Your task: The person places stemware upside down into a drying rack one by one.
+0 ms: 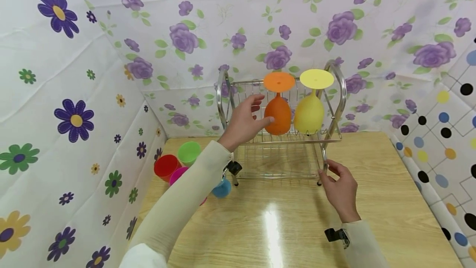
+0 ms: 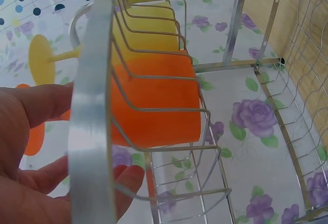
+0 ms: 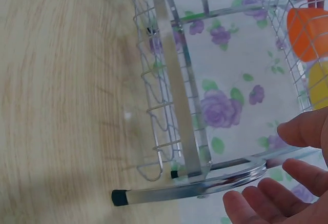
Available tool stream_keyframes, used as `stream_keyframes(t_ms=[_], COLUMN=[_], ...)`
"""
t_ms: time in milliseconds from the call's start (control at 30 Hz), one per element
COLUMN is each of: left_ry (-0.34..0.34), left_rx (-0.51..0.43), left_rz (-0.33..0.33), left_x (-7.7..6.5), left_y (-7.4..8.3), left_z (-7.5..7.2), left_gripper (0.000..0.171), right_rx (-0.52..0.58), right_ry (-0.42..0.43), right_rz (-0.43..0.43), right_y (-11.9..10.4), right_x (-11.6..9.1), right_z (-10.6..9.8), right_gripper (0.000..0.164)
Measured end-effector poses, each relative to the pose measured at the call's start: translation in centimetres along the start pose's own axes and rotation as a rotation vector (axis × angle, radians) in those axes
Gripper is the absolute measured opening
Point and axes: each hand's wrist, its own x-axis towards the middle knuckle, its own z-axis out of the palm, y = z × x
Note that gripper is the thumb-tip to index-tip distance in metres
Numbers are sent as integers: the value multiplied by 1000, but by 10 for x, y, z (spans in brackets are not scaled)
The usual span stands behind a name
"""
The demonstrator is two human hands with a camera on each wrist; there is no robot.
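Observation:
An orange plastic goblet (image 1: 279, 117) and a yellow plastic goblet (image 1: 309, 115) stand upside down, side by side, on the upper tier of a metal dish rack (image 1: 341, 90), feet upward. My left hand (image 1: 243, 121) is just left of the orange goblet, its thumb tip overlapping the bowl in the head view and its other fingers loosely bent, apart from it. From the left wrist view, part of that hand is hidden behind the rack's side bar (image 2: 92, 106). Beside the rack's lower right leg is my right hand (image 1: 340, 189), fingers loosely spread; contact with the leg cannot be told.
Left of the rack stand several coloured cups, among them a red cup (image 1: 166, 167), a green cup (image 1: 189, 153) and a blue cup (image 1: 222, 188), partly hidden by my left sleeve. The wooden table (image 1: 297, 226) meets patterned cloth walls at the back and sides.

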Motion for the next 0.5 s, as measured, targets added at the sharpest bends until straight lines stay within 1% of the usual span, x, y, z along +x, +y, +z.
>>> stream_keyframes(t_ms=[100, 167, 333, 400, 500], left_ry=[26, 43, 103, 130, 165], left_rx=[-27, -44, -90, -107, -132], left_rz=[24, 56, 135, 154, 164], left_x=[-9, -17, -43, -54, -69], left_y=[-1, -1, -1, -3, -6], left_z=[-6, -10, -20, -23, -29], left_gripper=[65, 61, 53, 51, 48], right_rx=[2, 8, 21, 17, 5], right_ry=[-1, -2, 13, 26, 48], right_rz=[8, 12, -4, -16, -22], right_y=[4, 6, 12, 15, 18], right_x=[2, 3, 8, 11, 15], right_z=[1, 2, 5, 7, 9], right_gripper=[46, 46, 45, 44, 43])
